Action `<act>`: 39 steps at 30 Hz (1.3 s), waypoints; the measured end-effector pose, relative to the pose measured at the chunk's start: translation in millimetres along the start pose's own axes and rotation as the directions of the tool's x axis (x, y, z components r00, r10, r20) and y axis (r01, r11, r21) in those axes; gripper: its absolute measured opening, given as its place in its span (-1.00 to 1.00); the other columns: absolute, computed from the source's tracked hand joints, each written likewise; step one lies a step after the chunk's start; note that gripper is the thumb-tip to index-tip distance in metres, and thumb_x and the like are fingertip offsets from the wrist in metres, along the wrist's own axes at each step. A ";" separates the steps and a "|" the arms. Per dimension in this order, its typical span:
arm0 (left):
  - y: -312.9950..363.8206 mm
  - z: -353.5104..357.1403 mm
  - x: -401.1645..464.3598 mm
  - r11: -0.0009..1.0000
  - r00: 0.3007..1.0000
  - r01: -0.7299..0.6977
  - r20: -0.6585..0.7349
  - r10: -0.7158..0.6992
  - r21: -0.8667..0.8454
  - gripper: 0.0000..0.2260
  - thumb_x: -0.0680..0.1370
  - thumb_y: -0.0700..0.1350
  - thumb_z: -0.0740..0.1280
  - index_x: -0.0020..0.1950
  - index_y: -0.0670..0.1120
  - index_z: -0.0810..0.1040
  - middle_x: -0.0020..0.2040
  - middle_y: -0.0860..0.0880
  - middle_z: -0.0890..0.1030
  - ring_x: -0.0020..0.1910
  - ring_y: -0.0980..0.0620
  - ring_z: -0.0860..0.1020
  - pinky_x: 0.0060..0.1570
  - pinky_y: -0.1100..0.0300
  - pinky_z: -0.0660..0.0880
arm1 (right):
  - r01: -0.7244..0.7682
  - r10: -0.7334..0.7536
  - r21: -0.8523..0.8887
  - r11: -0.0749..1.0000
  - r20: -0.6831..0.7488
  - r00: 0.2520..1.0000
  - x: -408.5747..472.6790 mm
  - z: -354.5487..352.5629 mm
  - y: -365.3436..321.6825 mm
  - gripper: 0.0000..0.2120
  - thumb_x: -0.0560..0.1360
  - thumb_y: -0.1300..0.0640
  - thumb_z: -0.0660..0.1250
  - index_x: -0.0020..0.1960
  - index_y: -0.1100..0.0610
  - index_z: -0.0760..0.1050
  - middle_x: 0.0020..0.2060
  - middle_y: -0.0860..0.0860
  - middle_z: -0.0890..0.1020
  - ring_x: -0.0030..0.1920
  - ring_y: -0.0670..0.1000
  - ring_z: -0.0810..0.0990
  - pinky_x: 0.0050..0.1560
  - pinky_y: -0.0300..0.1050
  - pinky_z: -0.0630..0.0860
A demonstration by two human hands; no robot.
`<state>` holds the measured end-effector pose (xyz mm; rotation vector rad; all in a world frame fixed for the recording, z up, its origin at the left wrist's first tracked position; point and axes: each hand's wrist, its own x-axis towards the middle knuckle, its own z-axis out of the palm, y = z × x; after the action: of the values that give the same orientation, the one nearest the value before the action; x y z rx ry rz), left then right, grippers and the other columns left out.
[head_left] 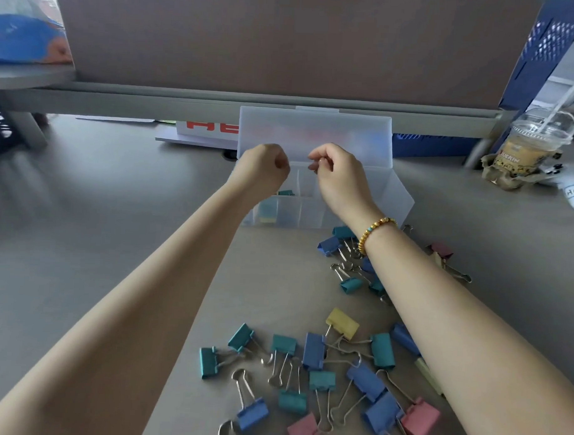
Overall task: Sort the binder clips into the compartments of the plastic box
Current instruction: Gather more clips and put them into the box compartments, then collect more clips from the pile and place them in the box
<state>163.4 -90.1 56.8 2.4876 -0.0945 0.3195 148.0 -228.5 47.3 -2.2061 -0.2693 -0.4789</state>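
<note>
While both hands hover over plastic box (400,201) at frame centre, left hand (263,167) curled in fist, contents not visible; right hand (337,173) fingers curled, pinching something too small to tell. Binder clips (323,365) scattered on surface (116,227), lower right; few already in compartments.

Bare desk (93,230) lies open at nine o'clock of the plastic box (400,195); loose binder clips (313,364) crowd six o'clock; the raised lid (314,133) blocks twelve; an iced-drink cup (532,144) stands at two.
</note>
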 end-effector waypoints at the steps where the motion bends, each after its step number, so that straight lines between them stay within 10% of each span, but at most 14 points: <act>1: -1.3 -4.6 -9.5 1.000 1.000 -0.005 -0.018 0.005 -0.024 -0.81 0.54 -0.20 0.19 0.02 -0.16 0.58 -0.04 -0.05 0.62 -0.08 -0.07 0.54 -0.16 0.17 0.47 | 0.024 -0.024 -0.012 1.000 -0.019 1.000 -8.0 -1.9 -3.8 -0.72 0.59 0.30 0.05 0.11 0.22 0.51 0.04 0.09 0.60 0.03 -0.05 0.54 -0.16 -0.51 0.35; 11: -24.6 -29.5 -124.2 0.984 0.998 0.045 0.056 -0.036 -0.170 -0.91 0.54 -0.18 0.27 -0.08 -0.07 0.57 -0.23 0.02 0.59 -0.33 0.12 0.47 -0.37 0.34 0.38 | 0.087 -0.063 -0.086 0.993 0.246 0.967 -112.5 -12.4 -49.8 -0.76 0.59 0.23 0.14 0.15 0.15 0.53 0.09 0.04 0.58 -0.02 -0.08 0.48 -0.24 -0.53 0.29; 21: -52.1 -45.2 -205.8 0.965 0.981 0.067 0.195 -0.017 -0.253 -0.96 0.50 -0.10 0.38 -0.13 0.00 0.54 -0.25 0.07 0.50 -0.26 0.09 0.42 -0.25 0.31 0.35 | 0.118 0.027 -0.242 0.963 0.522 0.852 -187.6 -2.6 -59.8 -0.65 0.53 -0.01 0.26 0.30 -0.02 0.43 0.21 -0.01 0.49 0.29 0.05 0.36 0.32 0.05 0.33; 28: -70.9 -64.5 -220.1 0.984 0.854 0.085 0.520 0.009 -0.157 -0.62 0.40 -0.09 0.49 0.15 0.08 0.45 0.03 0.10 0.48 -0.06 0.20 0.46 0.02 0.30 0.40 | 0.206 -0.007 -0.298 0.932 0.552 0.834 -195.5 -1.6 -60.3 -0.58 0.54 -0.02 0.26 0.38 -0.03 0.36 0.30 -0.01 0.43 0.33 0.07 0.31 0.35 -0.02 0.22; 39: -64.1 -52.4 -210.6 0.997 0.925 -0.056 0.378 0.029 0.061 -0.82 0.46 -0.04 0.41 0.00 -0.06 0.54 -0.13 0.04 0.55 -0.20 0.07 0.50 -0.11 0.21 0.45 | 0.311 -0.085 -0.417 0.854 0.478 0.874 -190.9 6.9 -55.4 -0.68 0.55 -0.02 0.23 0.25 0.08 0.39 0.22 0.02 0.47 0.26 0.07 0.36 0.27 -0.03 0.22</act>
<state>-42.2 -9.1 7.9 2.5904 -0.2997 -0.1467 -42.2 -194.0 0.6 -2.7905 -0.7021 -0.1455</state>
